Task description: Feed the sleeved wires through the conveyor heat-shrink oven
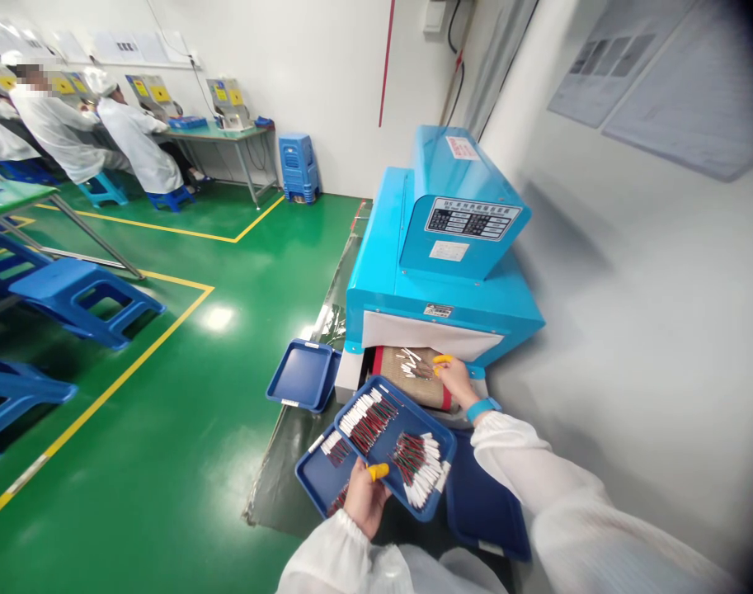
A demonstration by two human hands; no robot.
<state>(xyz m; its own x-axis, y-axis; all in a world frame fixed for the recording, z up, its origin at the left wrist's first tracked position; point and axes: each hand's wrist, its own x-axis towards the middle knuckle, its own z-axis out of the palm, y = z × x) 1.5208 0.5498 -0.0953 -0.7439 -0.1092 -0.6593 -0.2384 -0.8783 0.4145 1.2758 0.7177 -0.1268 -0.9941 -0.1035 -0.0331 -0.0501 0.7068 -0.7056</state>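
Observation:
My left hand (364, 495), with a yellow finger cot on the thumb, grips the near edge of a blue tray (438, 441) that holds bundles of small wired parts with white ends (369, 417). My right hand (454, 375), also with yellow finger cots and a blue wrist strap, reaches onto the brown conveyor belt (413, 384) at the mouth of the blue machine (441, 272). Its fingers are pinched on a few wired parts (422, 370) lying on the belt. Loose white pieces (407, 359) lie beside them.
A second blue tray (314, 478) with a few parts sits under the held one, another (484, 511) lies at the right, and an empty one (302, 375) rests left of the belt. Blue stools (79, 297) stand on the green floor. People in white coats (134, 140) sit at far benches.

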